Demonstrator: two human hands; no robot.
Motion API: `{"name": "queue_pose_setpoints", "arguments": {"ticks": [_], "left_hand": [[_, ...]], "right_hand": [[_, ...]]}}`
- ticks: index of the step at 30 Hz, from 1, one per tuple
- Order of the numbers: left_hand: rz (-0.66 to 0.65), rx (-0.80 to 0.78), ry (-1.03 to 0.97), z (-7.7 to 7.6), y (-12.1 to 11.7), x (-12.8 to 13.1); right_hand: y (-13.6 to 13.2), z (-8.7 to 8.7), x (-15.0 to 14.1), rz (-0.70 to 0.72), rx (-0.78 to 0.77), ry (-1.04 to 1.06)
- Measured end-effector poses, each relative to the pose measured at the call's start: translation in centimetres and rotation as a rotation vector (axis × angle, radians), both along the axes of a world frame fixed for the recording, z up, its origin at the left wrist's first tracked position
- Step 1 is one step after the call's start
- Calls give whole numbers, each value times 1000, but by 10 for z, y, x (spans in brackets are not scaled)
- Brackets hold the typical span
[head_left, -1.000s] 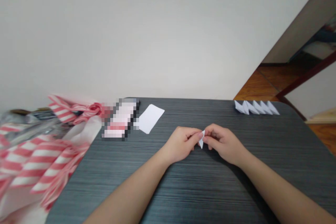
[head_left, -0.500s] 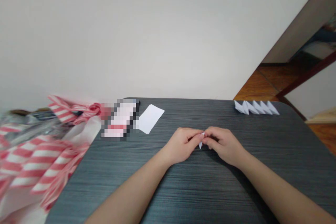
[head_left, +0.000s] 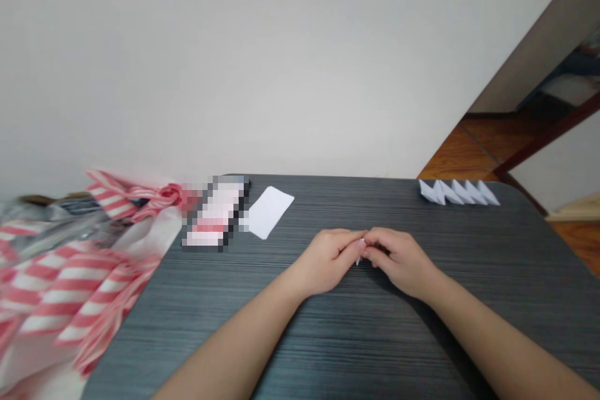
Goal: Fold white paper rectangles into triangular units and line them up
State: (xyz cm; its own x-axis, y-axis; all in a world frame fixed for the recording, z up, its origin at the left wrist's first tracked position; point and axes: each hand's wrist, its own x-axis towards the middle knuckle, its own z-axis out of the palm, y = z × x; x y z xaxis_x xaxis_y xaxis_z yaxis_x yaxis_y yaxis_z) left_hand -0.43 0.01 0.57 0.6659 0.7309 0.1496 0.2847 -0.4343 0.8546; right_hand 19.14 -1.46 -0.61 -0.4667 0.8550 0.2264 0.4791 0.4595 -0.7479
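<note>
Over the middle of the dark table, my left hand [head_left: 330, 261] and my right hand [head_left: 396, 259] meet at the fingertips. Both are closed in a pinch on a small piece of folded white paper [head_left: 358, 260]. Only its lower tip and a sliver between the thumbs show; the fingers hide everything else. A stack of white paper slips [head_left: 269, 212] lies to the left, beyond my left hand. Several folded white paper pieces [head_left: 459, 192] stand in a slanted row near the far right edge.
A phone-like slab [head_left: 215, 211], blurred by pixels, lies at the table's far left. Red-and-white striped cloth [head_left: 70, 287] and clear plastic are heaped beside the left edge. Behind the dark wood-grained table [head_left: 323, 344] rises a pale wall [head_left: 300, 62]. Wooden floor [head_left: 473, 144] shows at right.
The fingertips of both hands have drawn closer together around the folded paper, so less of it shows now. Everything else on the table stays where it was.
</note>
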Motion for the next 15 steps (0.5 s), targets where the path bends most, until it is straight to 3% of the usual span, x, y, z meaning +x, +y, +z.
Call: {"name": "queue_pose_setpoints", "arguments": {"ticks": [9, 15], "left_hand": [[6, -27, -15, -1, -1, 0], [-53, 16, -15, -3, 0, -1]], "right_hand": [[-1, 1, 0, -19, -41, 14], [-1, -2, -1, -79, -225, 120]]}}
